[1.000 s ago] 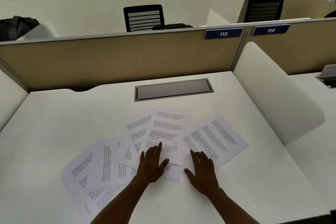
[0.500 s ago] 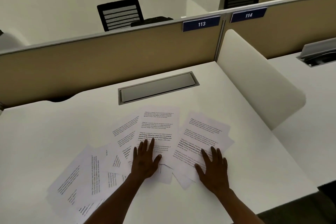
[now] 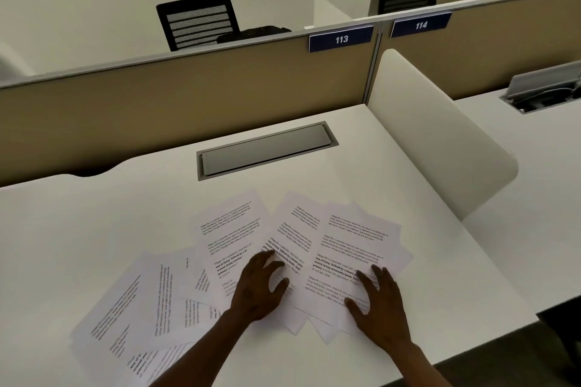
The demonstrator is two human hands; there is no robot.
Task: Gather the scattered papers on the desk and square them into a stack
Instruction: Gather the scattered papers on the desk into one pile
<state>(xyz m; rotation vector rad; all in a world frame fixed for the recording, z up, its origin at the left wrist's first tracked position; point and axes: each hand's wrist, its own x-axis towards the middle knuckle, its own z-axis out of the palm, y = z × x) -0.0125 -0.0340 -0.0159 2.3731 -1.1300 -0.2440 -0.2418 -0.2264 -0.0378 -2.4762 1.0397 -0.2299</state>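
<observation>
From the head camera I see the papers [image 3: 239,264] fanned out in an overlapping spread across the near half of the white desk [image 3: 94,220] — printed sheets lying at different angles, not squared. My left hand [image 3: 259,287] rests palm-down on the middle sheets, fingers bent a little and spread, pressing on the paper without curling round anything. My right hand [image 3: 379,308] lies flat on the rightmost sheets, fingers wide apart, thumb out to the left. The two hands are near each other but apart. Behind the papers a grey cable hatch [image 3: 267,151] sits closed in the desk, and the tan partition [image 3: 188,97] carries a blue sign [image 3: 341,39] reading 113 — with a black chair [image 3: 196,22] beyond it.
</observation>
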